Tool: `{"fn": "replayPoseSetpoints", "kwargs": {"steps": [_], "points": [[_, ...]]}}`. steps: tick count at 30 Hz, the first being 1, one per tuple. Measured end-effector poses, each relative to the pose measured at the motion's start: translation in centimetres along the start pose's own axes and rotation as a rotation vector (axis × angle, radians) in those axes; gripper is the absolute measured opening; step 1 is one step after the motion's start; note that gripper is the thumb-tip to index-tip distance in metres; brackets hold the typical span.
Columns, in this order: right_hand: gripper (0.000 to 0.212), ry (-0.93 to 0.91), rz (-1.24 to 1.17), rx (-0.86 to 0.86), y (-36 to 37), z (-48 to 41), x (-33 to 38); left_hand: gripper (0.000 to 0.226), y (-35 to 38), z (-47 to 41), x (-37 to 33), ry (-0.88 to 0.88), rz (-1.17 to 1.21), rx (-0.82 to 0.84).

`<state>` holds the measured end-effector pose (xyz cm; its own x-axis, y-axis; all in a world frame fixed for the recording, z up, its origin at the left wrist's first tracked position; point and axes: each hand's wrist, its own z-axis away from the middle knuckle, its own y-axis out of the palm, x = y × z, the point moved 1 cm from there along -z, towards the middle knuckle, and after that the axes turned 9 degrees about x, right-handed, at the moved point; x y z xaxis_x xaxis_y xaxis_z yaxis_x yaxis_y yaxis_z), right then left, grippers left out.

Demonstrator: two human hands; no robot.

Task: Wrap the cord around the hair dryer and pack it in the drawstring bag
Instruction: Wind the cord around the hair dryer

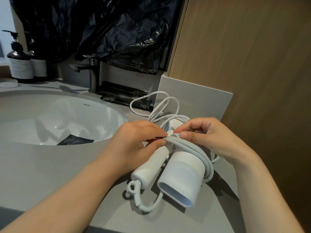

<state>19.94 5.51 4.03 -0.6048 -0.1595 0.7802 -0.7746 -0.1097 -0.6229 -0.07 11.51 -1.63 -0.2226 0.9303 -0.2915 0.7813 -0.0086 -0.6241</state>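
Head view: the white hair dryer (pixel 181 170) was positioned over the grey countertop (pixel 50 174), just right of the sink (pixel 50 113), nozzle towards the camera, with several turns of white cord (pixel 191 147) wound around its barrel and loose loops lying behind. The cord was pinched above the handle by the curled fingers of the left hand (pixel 134 142) and by the thumb and forefinger of the right hand (pixel 215 140). A faucet (pixel 93 73) and two pump bottles (pixel 20 64) were seen beyond.

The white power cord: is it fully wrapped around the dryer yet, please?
Partly: several cord turns circle the white hair dryer; loose loops lie behind.
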Motion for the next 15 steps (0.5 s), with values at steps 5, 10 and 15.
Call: {"fn": "replayPoseSetpoints", "kwargs": {"steps": [5,10,15], "points": [[0.022,-0.046,-0.058,-0.009,0.0,0.3,-0.1,0.020,-0.6,-0.1,-0.1,-0.323,0.549,0.107],[0.011,-0.123,-0.124,-0.057,0.7,0.3,0.4,0.024,-0.2,0.0,-0.2,-0.364,0.586,0.228],[0.010,-0.104,-0.079,-0.175,1.0,0.2,0.5,0.018,-0.4,0.0,-0.1,-0.384,0.626,0.229]]}}
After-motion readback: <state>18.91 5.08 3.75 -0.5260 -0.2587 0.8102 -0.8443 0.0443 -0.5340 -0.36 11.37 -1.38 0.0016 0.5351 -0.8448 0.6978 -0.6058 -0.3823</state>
